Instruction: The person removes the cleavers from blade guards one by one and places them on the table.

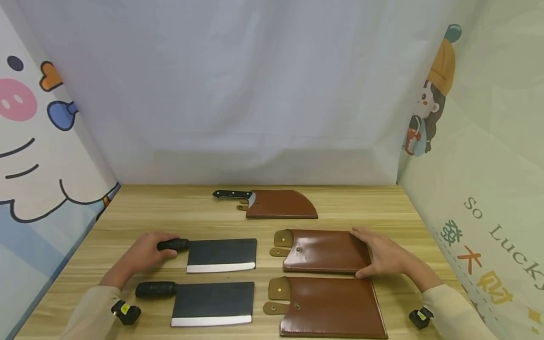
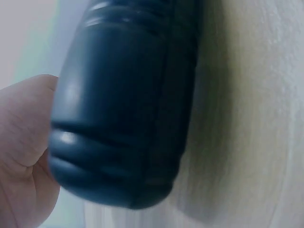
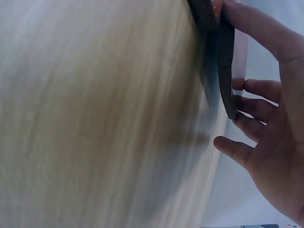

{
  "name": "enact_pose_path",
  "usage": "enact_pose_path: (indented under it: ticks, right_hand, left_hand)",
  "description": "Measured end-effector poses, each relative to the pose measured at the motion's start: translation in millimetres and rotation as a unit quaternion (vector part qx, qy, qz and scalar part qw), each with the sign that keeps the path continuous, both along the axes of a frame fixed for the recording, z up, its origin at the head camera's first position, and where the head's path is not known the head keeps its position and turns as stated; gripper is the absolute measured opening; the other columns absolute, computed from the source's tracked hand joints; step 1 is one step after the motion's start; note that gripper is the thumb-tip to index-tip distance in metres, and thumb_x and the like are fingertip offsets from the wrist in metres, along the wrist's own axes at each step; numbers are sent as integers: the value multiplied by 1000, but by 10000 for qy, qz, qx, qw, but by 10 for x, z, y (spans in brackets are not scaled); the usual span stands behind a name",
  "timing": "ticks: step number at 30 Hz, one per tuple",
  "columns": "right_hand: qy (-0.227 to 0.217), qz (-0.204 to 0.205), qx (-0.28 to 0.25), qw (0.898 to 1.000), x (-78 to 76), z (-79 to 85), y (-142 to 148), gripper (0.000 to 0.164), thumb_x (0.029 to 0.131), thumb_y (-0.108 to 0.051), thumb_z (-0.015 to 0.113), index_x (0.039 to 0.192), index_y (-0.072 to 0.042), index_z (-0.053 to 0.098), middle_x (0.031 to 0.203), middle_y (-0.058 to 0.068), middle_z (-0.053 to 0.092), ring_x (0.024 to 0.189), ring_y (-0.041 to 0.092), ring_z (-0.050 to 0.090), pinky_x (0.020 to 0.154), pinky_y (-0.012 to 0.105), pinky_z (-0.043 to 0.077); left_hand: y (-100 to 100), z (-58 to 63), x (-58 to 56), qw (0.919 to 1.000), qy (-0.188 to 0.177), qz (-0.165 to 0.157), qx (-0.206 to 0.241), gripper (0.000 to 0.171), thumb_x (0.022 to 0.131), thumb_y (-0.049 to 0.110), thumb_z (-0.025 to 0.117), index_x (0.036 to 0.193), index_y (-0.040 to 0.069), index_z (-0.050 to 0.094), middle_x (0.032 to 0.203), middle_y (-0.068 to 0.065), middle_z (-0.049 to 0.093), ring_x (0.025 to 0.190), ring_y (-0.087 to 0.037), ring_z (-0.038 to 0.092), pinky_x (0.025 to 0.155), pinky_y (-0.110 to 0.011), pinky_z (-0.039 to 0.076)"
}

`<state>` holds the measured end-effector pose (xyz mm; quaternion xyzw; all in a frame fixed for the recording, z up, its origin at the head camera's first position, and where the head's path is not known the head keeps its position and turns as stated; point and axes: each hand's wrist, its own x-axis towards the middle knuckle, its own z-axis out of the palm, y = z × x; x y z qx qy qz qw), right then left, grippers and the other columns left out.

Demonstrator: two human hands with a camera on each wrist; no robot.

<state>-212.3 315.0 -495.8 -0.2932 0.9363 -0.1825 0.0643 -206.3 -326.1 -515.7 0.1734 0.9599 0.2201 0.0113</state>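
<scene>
On the left, my left hand [image 1: 146, 254] holds the black handle [image 1: 173, 244] of the upper cleaver [image 1: 222, 252], whose dark rectangular blade has a bright edge facing me. That ribbed handle end [image 2: 118, 104] fills the left wrist view. My right hand [image 1: 384, 255] grips the right end of the upper brown leather sheath [image 1: 327, 250], thumb at its near edge and fingers at its far edge. Up close, the right wrist view has the sheath's edge [image 3: 226, 71] against the fingers. The sheath's snap flaps [image 1: 282, 238] point left, towards the blade.
Nearer me lie a second black-handled cleaver [image 1: 212, 304] and a second brown sheath [image 1: 331, 307]. At the back, a knife with a riveted black handle [image 1: 233, 194] sits inside a curved brown sheath [image 1: 280, 204]. Fabric walls [image 1: 263, 94] enclose the wooden table [image 1: 140, 208].
</scene>
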Motion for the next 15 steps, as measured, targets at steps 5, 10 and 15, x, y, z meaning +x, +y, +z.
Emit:
enact_pose_path:
  ticks: [5,10,15]
  right_hand:
    - [-181,-57,5,9998,-9,-9,40,108,75,-54,88,153,3,41,155,30,40,140,51,41,109,64,39]
    - [-170,-69,-9,9998,-59,74,53,96,85,-54,80,152,4,43,157,30,37,140,51,42,108,63,41]
    - [235,155,3,9996,-186,252,16,87,87,-47,79,149,5,47,154,33,40,135,52,46,104,64,44]
  left_hand:
    - [11,59,-7,9996,-269,-78,27,46,91,23,79,129,-1,68,126,-24,68,118,-46,62,95,-62,49]
    - [35,196,-44,9985,-524,-177,8,50,96,31,73,133,-2,65,129,-24,66,122,-47,60,98,-63,48]
    - [105,341,-180,9991,-398,-100,76,54,100,34,68,138,-4,61,133,-26,64,123,-48,59,97,-63,48]
